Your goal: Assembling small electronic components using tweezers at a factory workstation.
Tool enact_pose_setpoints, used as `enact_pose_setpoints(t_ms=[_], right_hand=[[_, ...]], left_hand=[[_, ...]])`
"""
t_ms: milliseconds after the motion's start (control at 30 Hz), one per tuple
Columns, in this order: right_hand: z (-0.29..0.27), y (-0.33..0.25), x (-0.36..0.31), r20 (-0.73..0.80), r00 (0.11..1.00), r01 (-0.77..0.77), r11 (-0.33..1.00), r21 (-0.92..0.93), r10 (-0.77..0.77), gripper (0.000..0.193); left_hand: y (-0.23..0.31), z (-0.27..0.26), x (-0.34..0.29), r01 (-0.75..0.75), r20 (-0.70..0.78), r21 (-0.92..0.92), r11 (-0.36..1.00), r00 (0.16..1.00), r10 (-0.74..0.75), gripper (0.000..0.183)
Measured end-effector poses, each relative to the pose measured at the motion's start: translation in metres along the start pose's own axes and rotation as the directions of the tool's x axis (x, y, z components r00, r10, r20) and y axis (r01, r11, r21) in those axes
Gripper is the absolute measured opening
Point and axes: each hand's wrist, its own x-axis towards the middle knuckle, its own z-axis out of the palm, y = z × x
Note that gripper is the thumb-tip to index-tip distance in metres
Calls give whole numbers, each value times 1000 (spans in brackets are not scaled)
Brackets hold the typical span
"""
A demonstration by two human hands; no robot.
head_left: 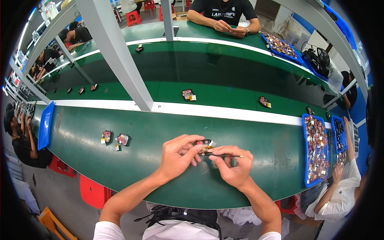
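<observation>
My left hand [178, 156] is closed on a small black-cased circuit board assembly [205, 143], with a white and yellow part at its right side. My right hand [235, 167] pinches a thin dark stick-like tool [229, 155], whose left end reaches to the assembly; I cannot tell its exact kind. Both hands meet just above the green table [160, 128]. To their left, two similar assemblies lie on the table, one upright-looking [106, 136] and one tilted [123, 139].
A blue tray [307, 160] heaped with similar assemblies stands at the right, beside a smaller blue tray [343, 150]. Another blue tray [45, 126] is at the left end. A grey post [120, 56] rises beyond my left hand. Assemblies [188, 95] lie on the belt beyond; other people sit around.
</observation>
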Motion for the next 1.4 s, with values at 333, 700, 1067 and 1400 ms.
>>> enact_pose_setpoints(t_ms=[333,700,1067,1400], right_hand=[[-4,4,-3,-16,996,-85,993,86,87,17],[-2,0,0,-25,999,26,1000,16,-26,15],[-1,1,-1,-13,998,67,997,-45,-68,17],[-2,5,2,-71,991,107,988,-111,-115,18]], left_hand=[[1,2,1,14,20,-54,998,1000,-13,23],[1,1,1,101,4,-134,986,995,-101,23],[-2,1,6,181,55,-135,974,983,-175,27],[10,10,33,310,32,68,948,949,-312,19]])
